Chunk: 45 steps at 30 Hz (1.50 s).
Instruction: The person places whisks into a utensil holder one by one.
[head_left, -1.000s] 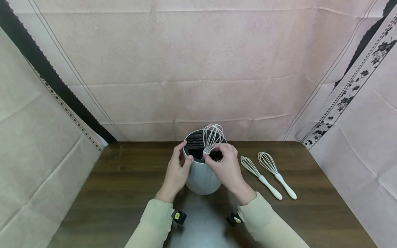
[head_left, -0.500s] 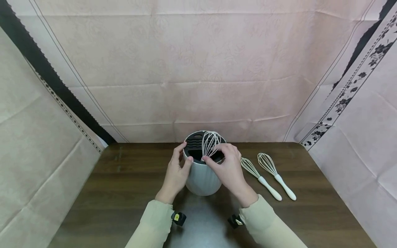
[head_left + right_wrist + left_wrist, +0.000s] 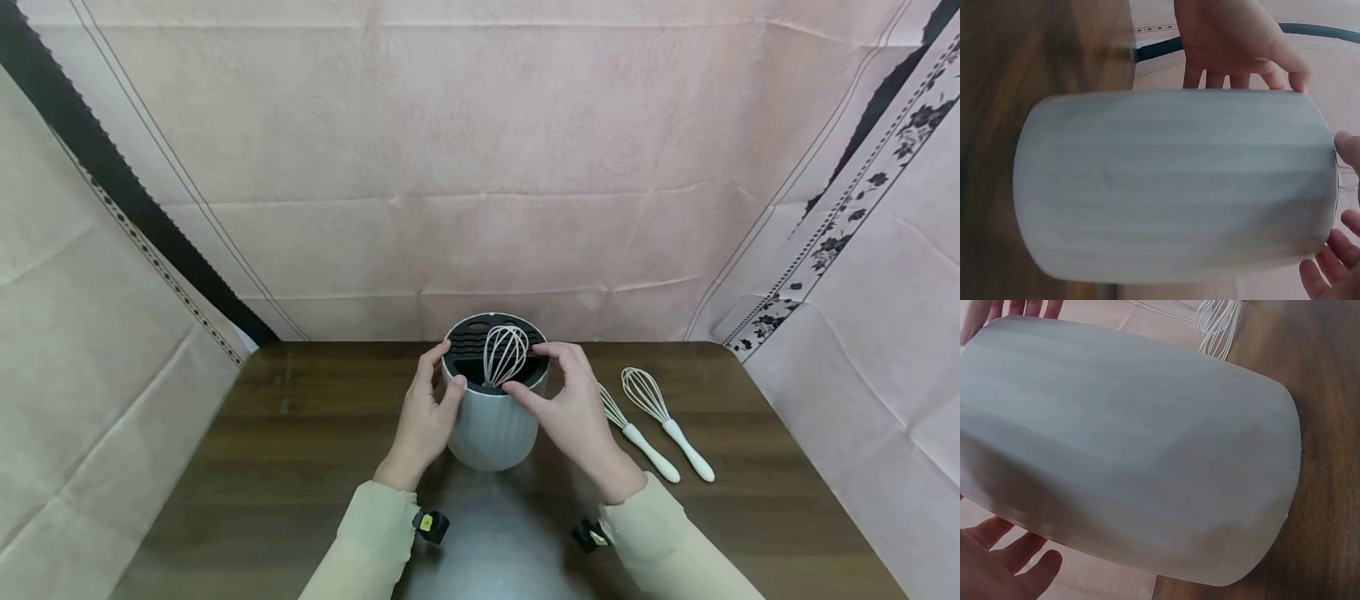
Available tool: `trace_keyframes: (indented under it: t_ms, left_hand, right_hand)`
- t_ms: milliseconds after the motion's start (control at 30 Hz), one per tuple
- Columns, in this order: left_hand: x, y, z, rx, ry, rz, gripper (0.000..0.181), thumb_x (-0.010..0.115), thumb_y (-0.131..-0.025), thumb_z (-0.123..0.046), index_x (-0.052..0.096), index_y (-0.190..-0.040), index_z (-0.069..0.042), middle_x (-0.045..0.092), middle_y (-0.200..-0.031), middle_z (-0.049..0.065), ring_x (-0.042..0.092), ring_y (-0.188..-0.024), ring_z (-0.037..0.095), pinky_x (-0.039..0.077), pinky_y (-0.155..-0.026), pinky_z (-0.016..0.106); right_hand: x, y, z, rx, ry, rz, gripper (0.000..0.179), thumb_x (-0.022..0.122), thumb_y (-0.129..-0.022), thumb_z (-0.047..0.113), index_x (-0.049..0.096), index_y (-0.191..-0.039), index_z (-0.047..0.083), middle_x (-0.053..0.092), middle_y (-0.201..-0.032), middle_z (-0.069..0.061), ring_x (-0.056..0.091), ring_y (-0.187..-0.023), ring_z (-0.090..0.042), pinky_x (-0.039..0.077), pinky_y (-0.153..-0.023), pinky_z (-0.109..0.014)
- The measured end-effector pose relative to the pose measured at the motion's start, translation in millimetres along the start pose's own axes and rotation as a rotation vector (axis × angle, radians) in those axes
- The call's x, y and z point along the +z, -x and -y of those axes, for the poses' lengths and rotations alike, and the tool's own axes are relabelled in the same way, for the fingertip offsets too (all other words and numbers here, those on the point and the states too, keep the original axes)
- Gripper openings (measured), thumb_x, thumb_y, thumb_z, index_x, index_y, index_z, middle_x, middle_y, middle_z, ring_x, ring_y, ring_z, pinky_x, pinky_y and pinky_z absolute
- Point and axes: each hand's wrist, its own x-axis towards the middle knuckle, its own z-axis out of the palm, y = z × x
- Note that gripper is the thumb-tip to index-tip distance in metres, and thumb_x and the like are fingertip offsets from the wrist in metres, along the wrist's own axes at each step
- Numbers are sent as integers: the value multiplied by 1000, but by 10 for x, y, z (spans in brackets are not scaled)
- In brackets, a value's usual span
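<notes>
A white whisk (image 3: 504, 357) stands in the front slot of the utensil holder (image 3: 491, 433), wire head up and its handle hidden inside. The holder has a pale grey ribbed body and a black slotted top. My left hand (image 3: 429, 412) holds the holder's left side, thumb and fingers at the rim. At the right of the rim, my right hand (image 3: 573, 417) has its thumb and fingers spread apart, off the whisk. Both wrist views are filled mostly by the holder's smooth wall.
Two more white whisks lie side by side on the brown wooden table (image 3: 300, 467), right of my right hand: the nearer whisk (image 3: 651, 454), partly covered by the hand, and the farther whisk (image 3: 690, 450). A pale cloth (image 3: 480, 167) hangs behind the table.
The whisk has gone down into the holder's slot. My right hand has let go of it and drawn back a little to the right. My left hand stays on the holder.
</notes>
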Motion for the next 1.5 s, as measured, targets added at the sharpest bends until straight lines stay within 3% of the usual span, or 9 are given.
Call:
trace_keyframes:
  t_ms: [200, 533, 867, 1233, 1500]
  left_hand:
    - [-16, -4, 9, 4, 7, -1, 54, 50, -100, -41, 29, -148, -33, 33, -151, -3, 42, -131, 26, 39, -102, 49]
    - [-2, -3, 18, 12, 15, -4, 53, 49, -100, -41, 29, -149, -33, 34, -150, -3, 44, -128, 26, 40, -101, 51]
    - [-9, 8, -1, -11, 21, 3, 54, 47, -99, -46, 28, -148, -36, 32, -151, -4, 42, -130, 26, 39, -102, 50]
    - [-7, -1, 10, 5, 25, 6, 54, 48, -100, -44, 27, -149, -35, 31, -152, -4, 41, -131, 26, 39, -102, 52]
    - [3, -14, 23, 16, 24, 2, 54, 48, -100, -43, 27, -149, -33, 32, -152, -3, 41, -131, 26, 39, -102, 52]
  right_hand:
    - [-143, 61, -166, -29, 12, 13, 65, 84, -72, 41, 58, -124, 12, 55, -117, 0, 54, -102, -18, 47, -85, -35]
    - [-411, 200, -750, 108, 118, 132, 68, 77, -76, 51, 56, -132, 19, 63, -117, 2, 61, -100, -20, 53, -82, -41]
    - [-625, 350, -1329, 164, 222, 184, 65, 76, -81, 45, 57, -131, 10, 62, -122, -13, 61, -106, -30, 52, -85, -48]
    - [-772, 441, -1597, 177, 382, 236, 48, 76, -84, 28, 61, -125, 9, 66, -110, -16, 63, -94, -30, 49, -80, -51]
    - [-818, 471, -1693, 219, 386, 304, 43, 75, -85, 18, 62, -122, 3, 67, -105, -16, 64, -93, -30, 49, -81, -51]
